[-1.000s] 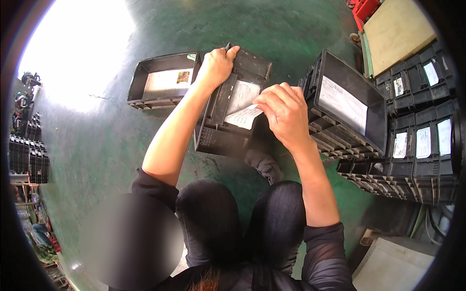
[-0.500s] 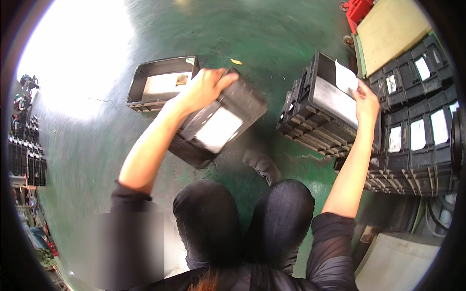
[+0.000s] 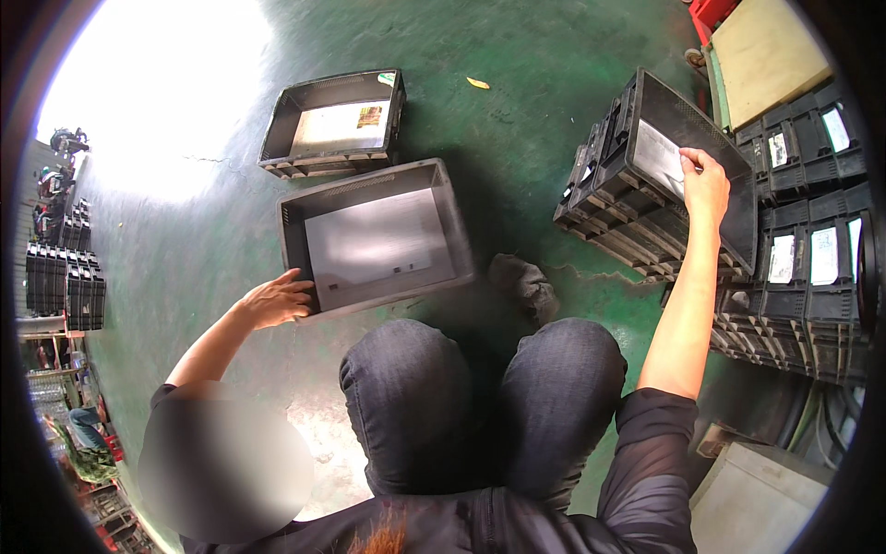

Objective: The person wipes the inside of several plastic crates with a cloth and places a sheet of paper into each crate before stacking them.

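In front of my knees an open black plastic crate [image 3: 452, 217] lies upright on the floor, with a large pale sheet [image 3: 378, 242] covering most of its bottom. My left hand [image 3: 279, 299] has its fingers over the near left corner of this crate. To the right, my right hand [image 3: 704, 185] reaches into the top crate [image 3: 683, 102] of a small stack. Its fingertips pinch the edge of a white sheet [image 3: 657, 157] inside. Behind the near crate stands another black crate [image 3: 399, 120] with a pale sheet in it.
Stacked black crates [image 3: 771, 305] with white labels line the right side, beside a cream panel [image 3: 771, 60] and a red object [image 3: 711, 17]. A grey crumpled cloth-like thing [image 3: 524, 284] lies on the green floor [image 3: 544, 175]. More black crates [image 3: 69, 282] stand far left.
My left hand has brought the tilted crate down flat, its open side now up, and moved to its near left corner. The white sheet at my right hand has gone lower into its crate.
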A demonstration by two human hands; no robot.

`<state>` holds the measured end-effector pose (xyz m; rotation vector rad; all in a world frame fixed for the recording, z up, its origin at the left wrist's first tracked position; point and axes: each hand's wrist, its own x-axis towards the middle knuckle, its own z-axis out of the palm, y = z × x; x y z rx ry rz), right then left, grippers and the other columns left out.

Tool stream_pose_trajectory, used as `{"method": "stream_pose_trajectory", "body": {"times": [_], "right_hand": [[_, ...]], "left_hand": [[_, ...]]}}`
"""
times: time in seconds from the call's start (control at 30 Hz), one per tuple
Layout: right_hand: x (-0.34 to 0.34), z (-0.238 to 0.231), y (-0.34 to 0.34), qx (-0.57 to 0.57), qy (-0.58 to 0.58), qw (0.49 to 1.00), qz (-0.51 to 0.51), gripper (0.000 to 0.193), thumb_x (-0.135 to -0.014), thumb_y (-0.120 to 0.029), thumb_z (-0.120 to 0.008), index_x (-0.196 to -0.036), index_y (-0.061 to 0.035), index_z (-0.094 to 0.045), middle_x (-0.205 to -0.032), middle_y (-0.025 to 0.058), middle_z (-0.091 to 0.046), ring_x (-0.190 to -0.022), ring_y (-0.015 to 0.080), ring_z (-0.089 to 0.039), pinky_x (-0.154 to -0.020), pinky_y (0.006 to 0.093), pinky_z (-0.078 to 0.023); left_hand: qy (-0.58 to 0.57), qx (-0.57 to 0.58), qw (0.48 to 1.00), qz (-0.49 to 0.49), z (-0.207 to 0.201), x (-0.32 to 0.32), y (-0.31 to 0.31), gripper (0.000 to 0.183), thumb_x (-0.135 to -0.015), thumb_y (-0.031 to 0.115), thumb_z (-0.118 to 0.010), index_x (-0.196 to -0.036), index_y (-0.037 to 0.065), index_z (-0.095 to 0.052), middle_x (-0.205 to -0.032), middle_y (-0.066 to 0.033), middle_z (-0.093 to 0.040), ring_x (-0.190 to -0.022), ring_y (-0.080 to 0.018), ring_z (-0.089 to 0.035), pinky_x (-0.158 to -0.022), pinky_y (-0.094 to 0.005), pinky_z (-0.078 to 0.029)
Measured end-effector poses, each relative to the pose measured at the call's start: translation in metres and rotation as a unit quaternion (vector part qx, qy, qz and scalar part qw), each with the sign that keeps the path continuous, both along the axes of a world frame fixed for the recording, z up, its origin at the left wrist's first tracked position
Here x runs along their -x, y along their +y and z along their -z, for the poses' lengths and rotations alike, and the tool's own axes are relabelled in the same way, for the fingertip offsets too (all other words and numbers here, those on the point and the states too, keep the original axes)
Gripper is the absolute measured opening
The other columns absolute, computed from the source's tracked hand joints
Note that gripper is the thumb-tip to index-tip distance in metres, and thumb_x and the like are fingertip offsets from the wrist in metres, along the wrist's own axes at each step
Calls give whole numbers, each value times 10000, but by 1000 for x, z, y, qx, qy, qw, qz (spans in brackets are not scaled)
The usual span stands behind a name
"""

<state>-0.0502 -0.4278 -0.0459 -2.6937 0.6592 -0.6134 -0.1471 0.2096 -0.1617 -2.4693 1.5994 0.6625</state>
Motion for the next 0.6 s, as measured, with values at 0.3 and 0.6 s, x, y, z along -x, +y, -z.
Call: {"method": "stream_pose_trajectory", "body": {"times": [0.3, 0.6], "right_hand": [[10, 3, 42, -17, -209, 960, -185, 120, -838, -155, -595, -927, -128, -671, -880, 42, -634, -685, 168, -596, -640, 280, -466], [36, 2, 104, -165, -53, 920, -352, 79, -807, -113, -612, -867, -95, -661, -839, 59, -626, -719, 234, -617, -633, 341, -480]], "left_hand": [[152, 290, 800, -503, 44, -33, -132, 328, -833, 153, -597, -1140, 37, -583, -1190, -121, -581, -1064, -258, -580, -884, -383, -476], [314, 394, 622, -599, 63, -35, -209, 586, -728, 137, -681, -1227, -34, -426, -1029, -170, -587, -937, -229, -578, -813, -347, -476]]}}
